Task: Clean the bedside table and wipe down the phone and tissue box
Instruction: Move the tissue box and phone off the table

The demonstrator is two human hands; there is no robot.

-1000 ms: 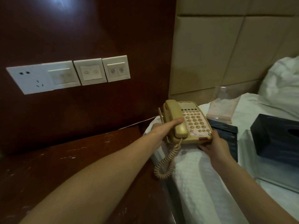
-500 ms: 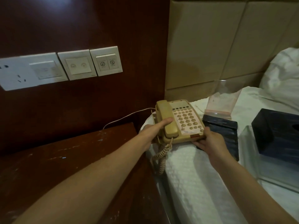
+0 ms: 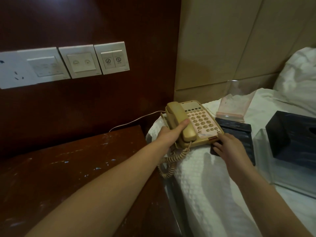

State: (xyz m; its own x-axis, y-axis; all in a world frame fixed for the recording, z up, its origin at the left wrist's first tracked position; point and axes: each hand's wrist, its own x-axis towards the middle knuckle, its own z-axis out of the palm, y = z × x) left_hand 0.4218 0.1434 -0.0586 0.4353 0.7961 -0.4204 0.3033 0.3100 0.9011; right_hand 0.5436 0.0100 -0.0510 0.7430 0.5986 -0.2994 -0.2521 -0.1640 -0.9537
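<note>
The left hand (image 3: 168,136) grips the phone (image 3: 193,124), the right hand (image 3: 230,147) rests with loose fingers beside it; better support its base when lifting

Beige corded phone (image 3: 200,123) with handset in its cradle, lying on the white bed, coiled cord hanging off the edge, dark tissue box (image 3: 294,134) well to its right, scuffed dark wooden counter (image 3: 68,165) left of the bed
</note>
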